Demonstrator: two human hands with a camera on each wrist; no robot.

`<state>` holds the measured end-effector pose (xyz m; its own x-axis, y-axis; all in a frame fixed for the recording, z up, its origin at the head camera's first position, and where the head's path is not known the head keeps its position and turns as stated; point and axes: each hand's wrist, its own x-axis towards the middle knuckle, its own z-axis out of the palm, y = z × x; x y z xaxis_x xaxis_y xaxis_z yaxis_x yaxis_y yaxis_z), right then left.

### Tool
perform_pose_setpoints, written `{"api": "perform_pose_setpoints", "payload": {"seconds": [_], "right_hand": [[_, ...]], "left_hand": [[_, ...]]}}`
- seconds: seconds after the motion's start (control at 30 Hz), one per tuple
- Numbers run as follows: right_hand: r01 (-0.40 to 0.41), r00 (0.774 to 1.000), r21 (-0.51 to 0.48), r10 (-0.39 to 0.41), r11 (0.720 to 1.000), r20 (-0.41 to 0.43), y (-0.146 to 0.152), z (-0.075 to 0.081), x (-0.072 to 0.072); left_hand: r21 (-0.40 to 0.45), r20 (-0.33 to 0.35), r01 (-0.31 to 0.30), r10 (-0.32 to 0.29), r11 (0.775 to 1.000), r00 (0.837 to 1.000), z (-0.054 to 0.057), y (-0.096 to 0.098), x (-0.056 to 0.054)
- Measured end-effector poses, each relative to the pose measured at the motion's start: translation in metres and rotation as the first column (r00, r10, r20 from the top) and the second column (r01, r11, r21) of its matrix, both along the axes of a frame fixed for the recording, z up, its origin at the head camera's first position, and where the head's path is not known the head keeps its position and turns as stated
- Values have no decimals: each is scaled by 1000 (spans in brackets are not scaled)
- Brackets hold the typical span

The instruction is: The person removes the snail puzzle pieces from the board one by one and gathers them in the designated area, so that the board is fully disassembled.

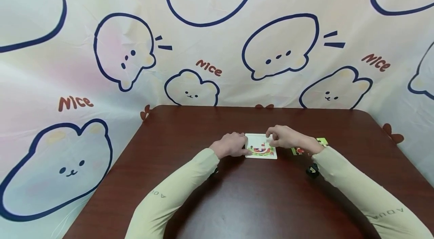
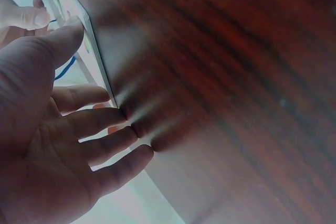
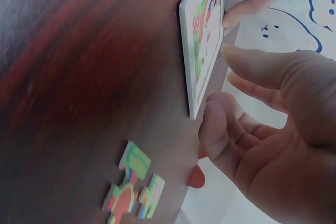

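Note:
A white-framed jigsaw puzzle board point(image 1: 261, 157) lies on the table, with colourful pieces fitted along its near side and a pale bare area behind them. My left hand point(image 1: 232, 144) rests at the board's left edge. Its thumb lies on the near left corner, while the other fingers stretch along the side and touch the tabletop in the left wrist view. Over the board's right side hovers my right hand point(image 1: 285, 137), palm down. In the right wrist view, its thumb point(image 3: 257, 69) and bent fingers stand apart, with no piece visible between them.
Loose puzzle pieces point(image 3: 152, 198) lie right of the board, partly under my right forearm in the head view. The dark wooden table point(image 1: 251, 201) reaches back to a printed cloth point(image 1: 230, 50) with cartoon outlines.

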<state>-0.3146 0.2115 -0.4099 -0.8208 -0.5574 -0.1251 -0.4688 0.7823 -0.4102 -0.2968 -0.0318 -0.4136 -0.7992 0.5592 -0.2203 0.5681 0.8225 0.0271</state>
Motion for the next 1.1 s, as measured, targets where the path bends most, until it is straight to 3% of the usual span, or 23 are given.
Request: {"api": "perform_pose_setpoints", "payload": {"seconds": [0.43,1.1], "right_hand": [[-1,1000,68,2,998,-8,-13,-11,-1],[-5,999,72,2,997,45,-17,-7,-3]], "left_hand": [[6,0,17,-17,1000,1000,-1,0,0],[-20,-28,7,-7,1000,1000,-1,2,0]]}}
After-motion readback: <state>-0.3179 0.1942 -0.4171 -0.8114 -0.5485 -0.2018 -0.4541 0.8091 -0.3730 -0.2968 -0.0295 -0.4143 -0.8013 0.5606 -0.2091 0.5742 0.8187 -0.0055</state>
